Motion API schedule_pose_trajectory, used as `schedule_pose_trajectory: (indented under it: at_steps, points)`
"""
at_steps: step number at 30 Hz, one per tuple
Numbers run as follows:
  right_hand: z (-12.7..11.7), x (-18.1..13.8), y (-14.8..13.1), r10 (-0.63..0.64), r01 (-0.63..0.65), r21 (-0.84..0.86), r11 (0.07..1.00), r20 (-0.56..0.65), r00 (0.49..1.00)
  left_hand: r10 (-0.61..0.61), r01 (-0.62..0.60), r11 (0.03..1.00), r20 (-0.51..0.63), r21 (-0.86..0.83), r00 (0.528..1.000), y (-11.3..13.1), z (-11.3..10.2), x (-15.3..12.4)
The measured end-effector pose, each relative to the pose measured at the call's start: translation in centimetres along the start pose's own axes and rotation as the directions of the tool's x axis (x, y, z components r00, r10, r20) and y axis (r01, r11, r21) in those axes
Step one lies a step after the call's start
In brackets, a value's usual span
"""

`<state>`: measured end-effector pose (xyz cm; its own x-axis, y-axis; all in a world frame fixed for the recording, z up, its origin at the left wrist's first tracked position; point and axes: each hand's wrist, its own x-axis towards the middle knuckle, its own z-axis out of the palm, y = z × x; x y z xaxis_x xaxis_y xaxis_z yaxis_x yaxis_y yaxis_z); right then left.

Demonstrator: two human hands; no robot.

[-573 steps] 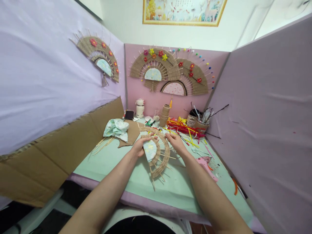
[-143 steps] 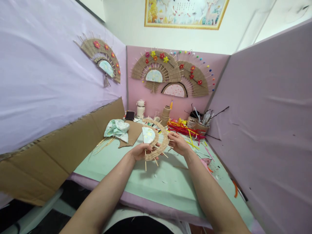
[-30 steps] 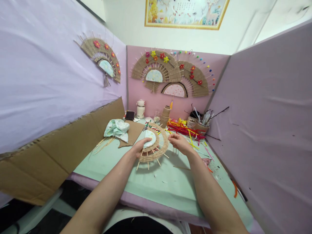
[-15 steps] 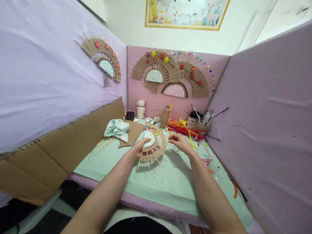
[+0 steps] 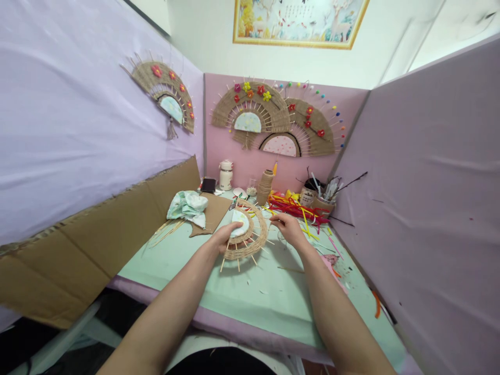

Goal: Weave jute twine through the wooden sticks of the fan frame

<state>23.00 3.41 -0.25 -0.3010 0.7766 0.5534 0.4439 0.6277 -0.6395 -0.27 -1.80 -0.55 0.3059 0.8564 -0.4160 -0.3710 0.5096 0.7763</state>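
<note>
My left hand (image 5: 223, 237) grips a small half-round fan (image 5: 258, 240) by its pale, patterned cloth centre, thumb on top and fingers mostly hidden underneath. Bands of brown twine are woven around its thin wooden sticks, whose bare ends stick out at the lower and right side. Just right of the woven rim, my right hand (image 5: 288, 227) is pinched closed on a thin strand of twine, which is hard to make out at the fingertips. Loose loops of twine (image 5: 282, 237) hang below those fingers, over the table.
The green-topped table (image 5: 250, 297) carries a crumpled cloth (image 5: 187, 207), cardboard (image 5: 213, 211), a twine cone (image 5: 265, 186), a white bottle (image 5: 225, 175), and red and yellow pipe cleaners (image 5: 292, 205). Pots of twigs (image 5: 322, 205) stand back right. Finished fans (image 5: 250, 104) hang on the partition.
My right hand has shifted very slightly at the fan's right edge, its fingers bunched closer together. The fan and my left hand stay almost still.
</note>
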Motion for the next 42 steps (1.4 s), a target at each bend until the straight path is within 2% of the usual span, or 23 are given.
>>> schedule_pose_trajectory:
  at_steps: [6, 16, 21, 27, 33, 38, 42]
  points:
    - [-0.1, 0.1, 0.0, -0.026, 0.028, -0.038, 0.999, 0.032, 0.999, 0.001, -0.001, 1.000, 0.051, 0.002, 0.999, -0.2, -0.2, 0.2]
    - [0.0, 0.0, 0.2, -0.084, 0.086, -0.042, 0.995, 0.029, 0.996, 0.003, -0.004, 1.000, 0.061, 0.017, 0.998, -0.1, 0.3, -0.4]
    - [0.0, 0.0, 0.2, -0.019, 0.021, -0.050, 0.999, 0.048, 0.999, -0.010, 0.009, 1.000, 0.051, 0.019, 0.999, 0.0, 0.5, -0.7]
    - [-0.2, -0.1, 0.0, 0.054, -0.055, 0.038, 0.998, 0.025, 0.998, -0.034, 0.033, 0.999, 0.045, 0.027, 0.998, 0.2, 0.8, -1.1]
    - [-0.6, -0.2, -0.9, 0.184, -0.189, 0.132, 0.973, 0.050, 0.982, -0.093, 0.090, 0.995, 0.054, 0.050, 0.994, 0.4, 1.3, -1.7]
    - [-1.1, -0.2, -1.4, 0.281, -0.307, 0.318, 0.897, 0.126, 0.951, -0.110, 0.105, 0.991, 0.057, 0.077, 0.992, 0.5, 1.5, -2.1]
    - [-1.4, -0.2, -1.3, 0.387, -0.476, 0.525, 0.705, 0.277, 0.879, -0.085, 0.075, 0.991, 0.093, 0.110, 0.992, 0.3, 1.4, -2.1]
